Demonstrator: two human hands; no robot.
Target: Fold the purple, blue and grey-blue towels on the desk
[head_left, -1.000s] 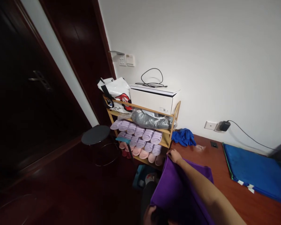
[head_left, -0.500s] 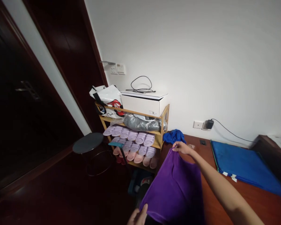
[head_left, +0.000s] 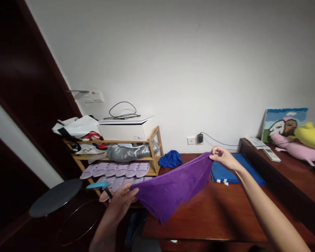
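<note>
A purple cloth hangs stretched between my two hands, its top edge sloping up to the right. My left hand pinches its left corner, in front of the shoe rack. Higher up, my right hand grips the right corner between thumb and fingers. The lower part of the cloth droops over the brown table. Behind it lie a crumpled blue cloth near the wall and a flat stack of folded blue cloths, partly hidden by my right hand.
A wooden shoe rack at left bears several lilac slippers, a white box and a bag. A round stool stands at lower left. On the raised ledge at right are a remote and plush toys.
My view has swung right. Both hands have lifted and spread the purple cloth, with the left hand rising most, so it now hangs stretched across the table's front.
</note>
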